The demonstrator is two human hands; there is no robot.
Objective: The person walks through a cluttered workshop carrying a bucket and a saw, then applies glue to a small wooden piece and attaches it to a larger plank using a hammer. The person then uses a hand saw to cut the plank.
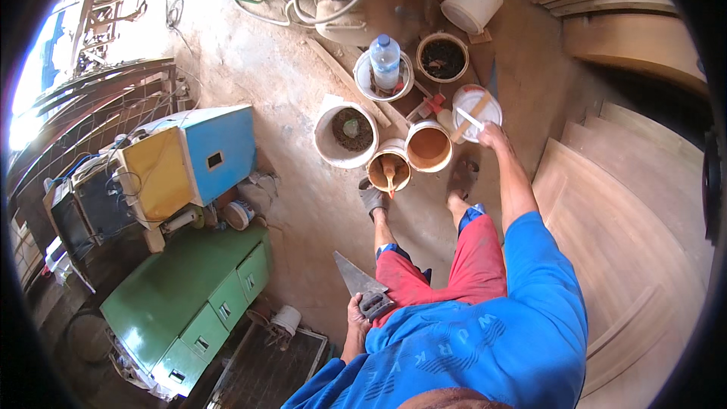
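Left hand [356, 316], nearest the lens, is closed around a grey steel triangular trowel [360, 283], blade aimed at 11 o'clock. Right hand [492, 136] is pinched on a pale wooden stick [471, 117], slanted toward 1 o'clock in a white plastic bucket [477, 112].

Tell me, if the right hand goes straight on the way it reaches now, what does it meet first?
The right hand reaches forward to the white bucket and seems already at its rim, by the stick lying across it. That bucket likely comes first, though depth is unclear.
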